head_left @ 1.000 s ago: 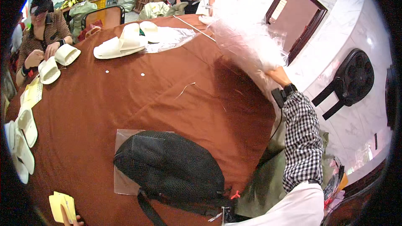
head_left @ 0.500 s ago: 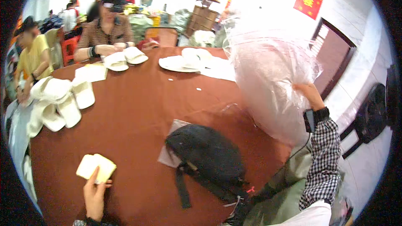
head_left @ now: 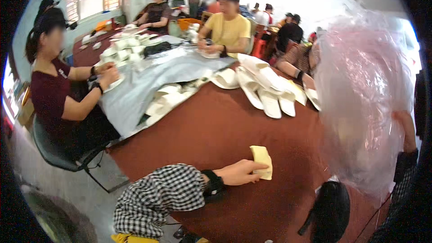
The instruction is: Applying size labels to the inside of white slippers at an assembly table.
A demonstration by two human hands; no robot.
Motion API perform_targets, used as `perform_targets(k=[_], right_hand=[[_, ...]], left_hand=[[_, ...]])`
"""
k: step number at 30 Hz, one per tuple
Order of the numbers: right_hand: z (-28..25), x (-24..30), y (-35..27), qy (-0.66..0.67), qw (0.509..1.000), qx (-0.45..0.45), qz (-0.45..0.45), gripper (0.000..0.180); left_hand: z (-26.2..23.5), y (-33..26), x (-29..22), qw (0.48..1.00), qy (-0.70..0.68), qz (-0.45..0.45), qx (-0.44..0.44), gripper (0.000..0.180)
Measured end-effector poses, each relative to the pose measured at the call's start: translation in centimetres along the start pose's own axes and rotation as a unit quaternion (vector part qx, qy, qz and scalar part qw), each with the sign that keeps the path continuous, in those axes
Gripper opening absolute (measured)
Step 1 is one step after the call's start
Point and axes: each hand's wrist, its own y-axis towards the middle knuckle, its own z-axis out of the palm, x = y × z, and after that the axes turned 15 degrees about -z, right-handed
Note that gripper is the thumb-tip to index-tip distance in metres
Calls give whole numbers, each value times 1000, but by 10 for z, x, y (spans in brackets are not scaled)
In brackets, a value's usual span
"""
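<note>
My left hand (head_left: 240, 173) reaches over the brown tabletop, thumb and fingers closed on a small pale yellow folded cloth or pad (head_left: 262, 162); its exact kind is unclear. At the right edge my right hand (head_left: 405, 123) grips the side of a large, puffed-up clear plastic bag (head_left: 364, 90), held up over the table's right side. The bag hides part of the table and of a person behind it. Below it lies a black backpack (head_left: 330, 213). Beyond my left hand, several white slippers (head_left: 270, 94) lie in a group on the table.
The brown table (head_left: 202, 130) curves round in front of me. On its left part a grey sheet (head_left: 148, 81) carries more white slippers (head_left: 126, 49). A person in a dark red shirt (head_left: 51, 90) sits at the left on a dark chair (head_left: 54, 146); a person in yellow (head_left: 229, 29) works across the table.
The view has swung left, bringing in the left side of the table and more co-workers. My left hand still holds the yellow piece, my right hand the plastic bag.
</note>
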Motion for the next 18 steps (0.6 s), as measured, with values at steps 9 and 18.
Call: perform_targets(k=[9,18], right_hand=[[206,227,231,152,963,156,-161,23],[481,414,313,-310,757,-60,-572,22]], left_hand=[[-32,-1,27,999,-31,-23,20,44],[-12,-4,29,991,40,65,-110,35]])
